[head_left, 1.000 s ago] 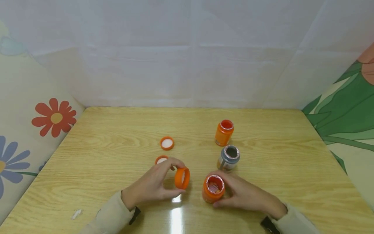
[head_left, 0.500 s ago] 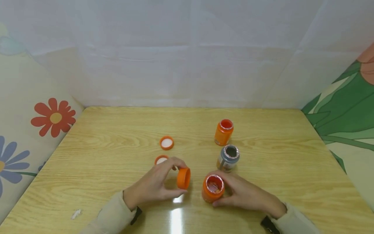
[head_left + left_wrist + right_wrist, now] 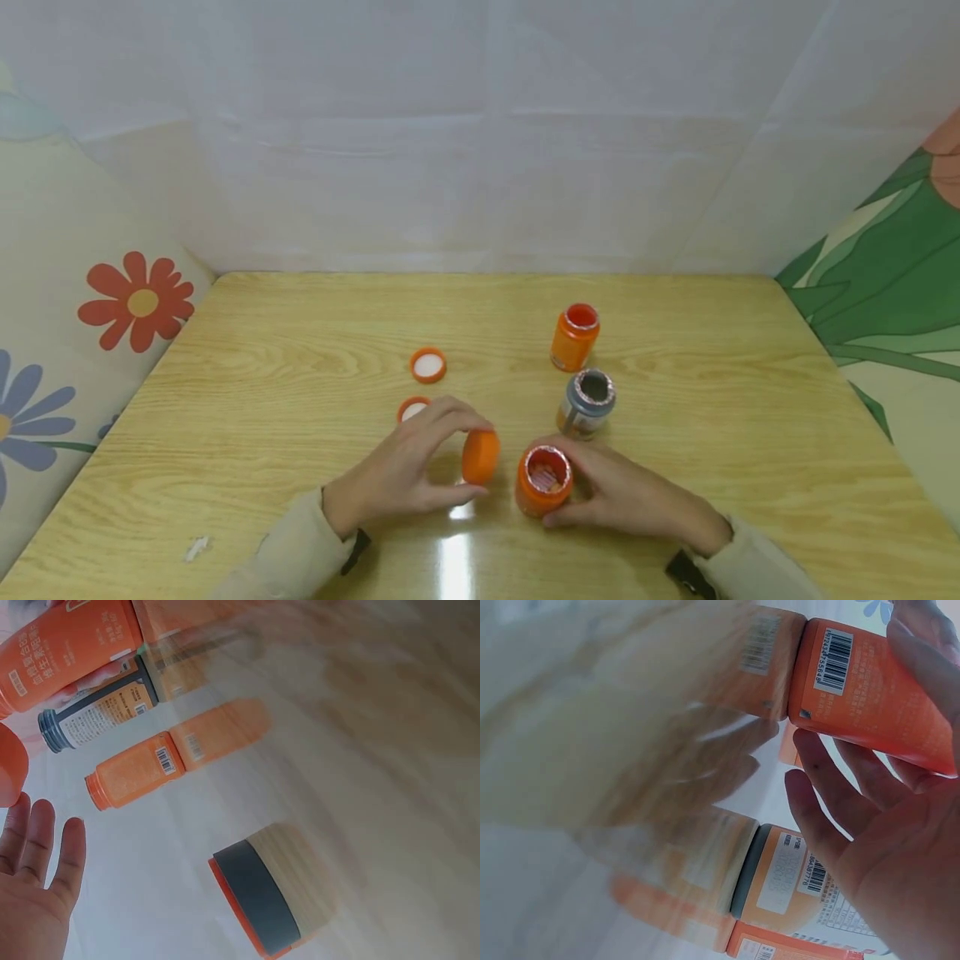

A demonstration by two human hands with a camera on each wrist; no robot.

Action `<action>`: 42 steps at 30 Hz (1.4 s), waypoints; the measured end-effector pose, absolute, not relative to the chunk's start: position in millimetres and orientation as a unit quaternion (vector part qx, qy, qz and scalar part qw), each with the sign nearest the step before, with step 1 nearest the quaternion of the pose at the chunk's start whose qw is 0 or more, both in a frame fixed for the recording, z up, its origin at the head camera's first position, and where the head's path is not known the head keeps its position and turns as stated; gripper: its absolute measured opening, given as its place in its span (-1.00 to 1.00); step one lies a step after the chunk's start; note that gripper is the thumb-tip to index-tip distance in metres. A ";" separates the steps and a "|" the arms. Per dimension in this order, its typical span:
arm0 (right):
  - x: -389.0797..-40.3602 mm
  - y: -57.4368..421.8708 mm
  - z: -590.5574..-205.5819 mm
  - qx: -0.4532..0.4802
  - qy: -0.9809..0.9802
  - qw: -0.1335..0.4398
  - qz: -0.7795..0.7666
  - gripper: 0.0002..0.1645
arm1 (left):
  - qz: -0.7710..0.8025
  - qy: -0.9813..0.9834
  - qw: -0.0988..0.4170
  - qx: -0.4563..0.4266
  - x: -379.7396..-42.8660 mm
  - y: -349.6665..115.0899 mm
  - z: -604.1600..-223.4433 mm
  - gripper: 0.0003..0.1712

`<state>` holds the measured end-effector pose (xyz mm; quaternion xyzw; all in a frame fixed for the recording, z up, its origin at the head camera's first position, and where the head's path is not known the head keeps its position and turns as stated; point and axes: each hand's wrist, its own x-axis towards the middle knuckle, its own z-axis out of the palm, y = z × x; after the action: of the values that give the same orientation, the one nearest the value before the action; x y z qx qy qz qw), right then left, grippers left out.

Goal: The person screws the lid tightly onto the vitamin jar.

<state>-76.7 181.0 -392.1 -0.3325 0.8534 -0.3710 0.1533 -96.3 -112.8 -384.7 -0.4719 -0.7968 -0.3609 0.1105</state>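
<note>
My left hand [image 3: 412,467] pinches an orange screw lid [image 3: 481,457] on edge between thumb and fingers. Its outer face is turned up towards the head camera. Just to the right, my right hand [image 3: 622,496] grips an upright, uncapped orange jar [image 3: 531,498] from the right side. Small pale and pinkish pieces show inside, and a ragged silvery foil edge rings its mouth. A narrow gap separates lid and jar. In the right wrist view, the fingers [image 3: 855,780] lie along the jar's barcoded side [image 3: 870,697]. The left wrist view catches only part of the pinched lid [image 3: 10,766].
Behind the gripped jar stand an uncapped grey jar [image 3: 585,412] and another uncapped orange jar [image 3: 573,346]. Two orange lids with white liners, a far one [image 3: 428,367] and a nearer one [image 3: 412,409] partly hidden by my left hand, lie on the wooden table [image 3: 300,333]. A white scrap [image 3: 197,548] is front left.
The pinched lid has moved right, closer to the jar, and turned so its inside no longer shows. My right hand still grips the jar, which has barely shifted.
</note>
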 end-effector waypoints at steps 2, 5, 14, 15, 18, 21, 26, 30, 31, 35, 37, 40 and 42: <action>-77.1 181.0 -391.7 -0.332 0.853 0.156 -0.371 -0.26 | -0.361 -0.797 0.112 -0.471 -96.0 -112.4 -384.4 -0.31; -77.5 180.9 -391.4 -0.334 0.851 0.159 -0.374 -0.27 | -0.361 -0.796 0.117 -0.473 -96.0 -111.2 -384.0 -0.30; -77.8 180.5 -392.8 -0.342 0.843 0.156 -0.384 -0.30 | -0.363 -0.790 0.120 -0.479 -96.5 -106.8 -382.4 -0.26; -77.6 180.5 -392.8 -0.343 0.842 0.157 -0.385 -0.30 | -0.363 -0.790 0.121 -0.479 -96.4 -106.4 -382.1 -0.27; -77.1 180.7 -392.7 -0.344 0.841 0.158 -0.385 -0.30 | -0.364 -0.788 0.124 -0.480 -96.2 -105.2 -381.1 -0.28; -76.7 180.5 -391.8 -0.344 0.841 0.162 -0.385 -0.29 | -0.363 -0.786 0.131 -0.483 -96.2 -103.3 -379.8 -0.28; -76.5 179.4 -390.5 -0.343 0.839 0.172 -0.385 -0.28 | -0.354 -0.786 0.143 -0.486 -96.0 -99.3 -378.2 -0.26; -76.9 178.2 -391.2 -0.348 0.840 0.170 -0.380 -0.26 | -0.351 -0.785 0.148 -0.488 -96.3 -96.0 -377.9 -0.26; -77.1 178.0 -391.5 -0.348 0.840 0.170 -0.379 -0.26 | -0.351 -0.784 0.150 -0.490 -96.6 -95.2 -378.0 -0.26; -77.7 176.9 -392.7 -0.353 0.839 0.168 -0.379 -0.24 | -0.347 -0.779 0.158 -0.497 -97.7 -92.1 -378.3 -0.26; -77.8 176.5 -393.2 -0.357 0.840 0.163 -0.374 -0.23 | -0.345 -0.778 0.161 -0.501 -97.8 -91.0 -377.9 -0.26; -77.8 175.9 -393.4 -0.363 0.843 0.153 -0.367 -0.22 | -0.343 -0.775 0.163 -0.505 -97.9 -89.6 -376.8 -0.26; -77.8 175.7 -393.2 -0.363 0.845 0.150 -0.363 -0.21 | -0.341 -0.774 0.164 -0.507 -98.1 -88.8 -376.0 -0.27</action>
<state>-77.8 175.7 -393.2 -0.3634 0.8448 -0.3630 0.1499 -98.1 -88.8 -376.0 -0.5071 -0.7744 -0.3408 0.1642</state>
